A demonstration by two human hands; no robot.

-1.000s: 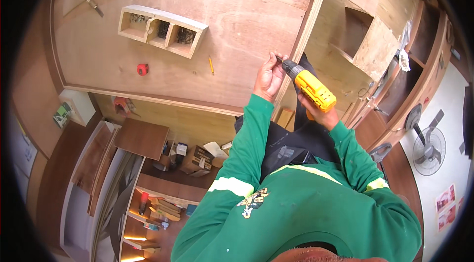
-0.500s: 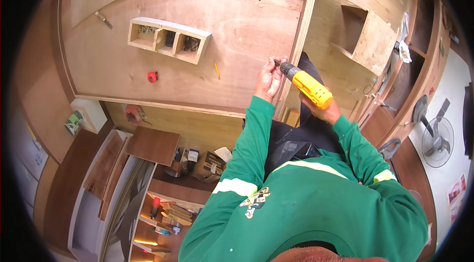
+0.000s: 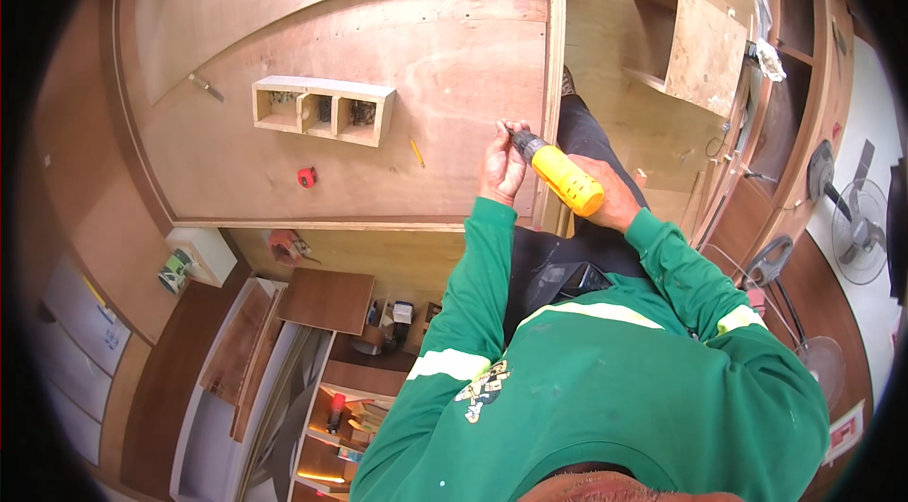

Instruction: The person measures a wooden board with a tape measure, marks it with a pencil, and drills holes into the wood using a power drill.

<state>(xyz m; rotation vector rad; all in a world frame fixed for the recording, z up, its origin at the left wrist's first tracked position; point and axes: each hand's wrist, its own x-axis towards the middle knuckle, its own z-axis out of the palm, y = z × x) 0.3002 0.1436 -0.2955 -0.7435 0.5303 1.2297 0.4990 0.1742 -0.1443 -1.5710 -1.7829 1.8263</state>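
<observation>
Near the centre, my right hand (image 3: 610,188) grips a yellow and black cordless drill (image 3: 566,179), its chuck pointing up-left toward my left hand (image 3: 503,162). The fingers of that hand pinch at the drill's tip, on a small dark piece too small to make out. Both are beside the edge strip of a plywood panel (image 3: 454,77). On the panel lie a wooden box with three compartments (image 3: 322,124) holding small dark items, a red tape measure (image 3: 306,177), a yellow pencil (image 3: 416,152) and a tool like a chisel (image 3: 205,86).
An open plywood box (image 3: 700,58) stands at upper right, wooden cabinets (image 3: 794,190) and a fan (image 3: 856,228) along the right. Below the panel at left are brown boards (image 3: 322,299) and shelves with small items (image 3: 350,374). My legs (image 3: 596,133) are beside the panel's right edge.
The view has shifted, so the surroundings sit differently in the picture. My hands and the drill appear a little lower and further left, with the same grip.
</observation>
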